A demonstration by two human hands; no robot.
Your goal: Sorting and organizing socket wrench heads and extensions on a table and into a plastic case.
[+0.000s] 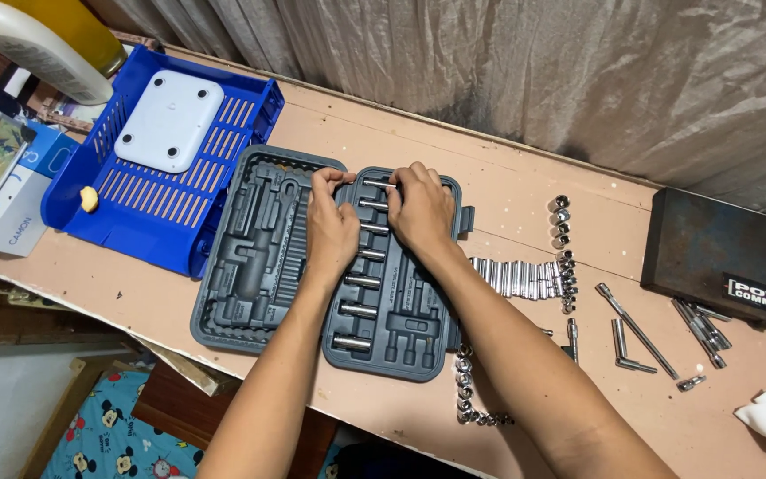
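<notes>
Open grey socket case (pixel 263 257), centre of frame, lid and base laid flat side by side on the pink tabletop (pixel 507 191). Left hand (pixel 330 226) and right hand (pixel 420 211) meeting at the upper edge of the right half, fingertips curled and pinched together over a chrome socket (pixel 377 184) in the topmost slot; probably pressed from both ends so that the piece seats in its moulded recess. Socket lying with long axis left to right across the frame, like the column of sockets below it (pixel 358 282), graded larger toward the lower edge. Loose sockets in a row (pixel 520 278) right of centre, more in a curved line (pixel 467 390) by the right forearm, extension bars and drivers (pixel 636 333) further right, apparently sorted by kind within reach. Blue slatted tray (pixel 157 204) with a white square object (pixel 170 120) at upper left; dark metal box (pixel 720 253) at far right.
</notes>
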